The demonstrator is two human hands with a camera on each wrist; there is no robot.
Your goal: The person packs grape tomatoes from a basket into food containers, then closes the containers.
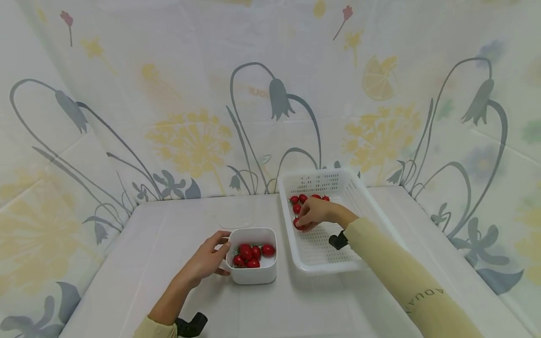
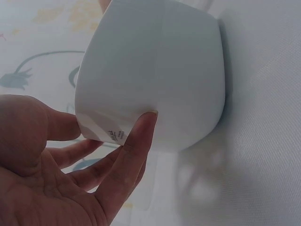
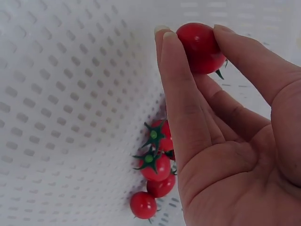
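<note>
The right hand [image 1: 314,213] reached into the white perforated basket [image 1: 372,206] toward the far right of the surface [image 1: 169,244], its thumb and fingertips [image 3: 164,42] pinched round one cherry tomato [image 3: 202,47]; more tomatoes [image 3: 155,165] lay in the basket's far left corner; the left hand [image 1: 207,260] had its fingers loosely spread against the side of the white bowl [image 1: 252,274] near the front middle of the surface, steadying it; the bowl held several red tomatoes [image 1: 251,253].
</note>
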